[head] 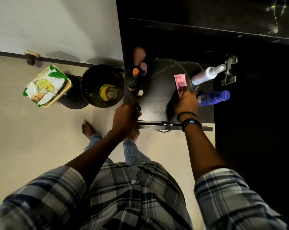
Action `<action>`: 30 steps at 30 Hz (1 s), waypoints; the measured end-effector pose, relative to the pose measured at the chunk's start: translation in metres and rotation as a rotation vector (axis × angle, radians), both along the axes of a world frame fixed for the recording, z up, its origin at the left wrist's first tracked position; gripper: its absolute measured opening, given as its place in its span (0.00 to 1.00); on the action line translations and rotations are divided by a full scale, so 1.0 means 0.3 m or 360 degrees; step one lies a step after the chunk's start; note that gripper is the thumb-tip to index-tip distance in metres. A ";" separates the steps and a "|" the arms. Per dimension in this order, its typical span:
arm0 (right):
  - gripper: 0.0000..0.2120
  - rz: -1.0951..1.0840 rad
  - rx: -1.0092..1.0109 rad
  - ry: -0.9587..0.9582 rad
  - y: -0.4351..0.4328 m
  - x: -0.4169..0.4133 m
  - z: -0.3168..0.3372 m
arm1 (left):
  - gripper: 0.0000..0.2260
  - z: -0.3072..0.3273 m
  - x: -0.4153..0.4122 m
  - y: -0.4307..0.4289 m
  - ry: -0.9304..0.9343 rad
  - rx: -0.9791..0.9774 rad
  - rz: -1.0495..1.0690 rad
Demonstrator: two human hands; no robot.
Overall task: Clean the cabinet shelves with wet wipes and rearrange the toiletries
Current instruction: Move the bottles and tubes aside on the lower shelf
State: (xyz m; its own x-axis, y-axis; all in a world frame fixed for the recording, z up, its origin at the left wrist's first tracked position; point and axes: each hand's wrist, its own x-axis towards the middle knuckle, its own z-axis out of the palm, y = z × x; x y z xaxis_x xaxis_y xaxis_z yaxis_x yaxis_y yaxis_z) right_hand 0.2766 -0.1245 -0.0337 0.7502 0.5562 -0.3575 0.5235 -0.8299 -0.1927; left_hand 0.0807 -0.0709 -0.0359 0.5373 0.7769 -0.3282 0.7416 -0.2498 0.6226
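On the dark cabinet shelf (158,103), damp streaks shine. My right hand (187,102) grips the lower end of a pink tube (180,82) standing on the shelf. A white spray bottle (207,74) and a blue bottle (213,97) stand to its right. My left hand (126,116) is closed on a small dark bottle (138,109) at the shelf's front left corner. Along the left side stand a pink bottle (139,54), a mauve bottle (143,68), an orange-capped bottle (135,73), a dark jar (132,83) and a small white-capped bottle (140,92).
A black bin (92,80) holding a banana peel stands on the tiled floor left of the cabinet. Further left, a green-and-white pack of wet wipes (45,85) lies in a tray on a black stool. A hinge (229,70) sits at the shelf's right. My bare feet are below.
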 end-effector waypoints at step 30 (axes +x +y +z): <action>0.18 0.0004 0.0502 -0.0686 -0.028 0.075 0.277 | 0.20 0.153 0.010 0.003 -0.0342 0.0441 -0.0172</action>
State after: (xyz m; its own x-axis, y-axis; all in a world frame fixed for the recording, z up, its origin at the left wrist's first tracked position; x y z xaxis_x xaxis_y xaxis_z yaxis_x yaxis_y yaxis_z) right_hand 0.2992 -0.1330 0.0494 0.7907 0.5886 0.1681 0.6121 -0.7651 -0.1998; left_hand 0.0836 -0.0699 0.0100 0.6549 0.7555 0.0162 0.5612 -0.5006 0.6592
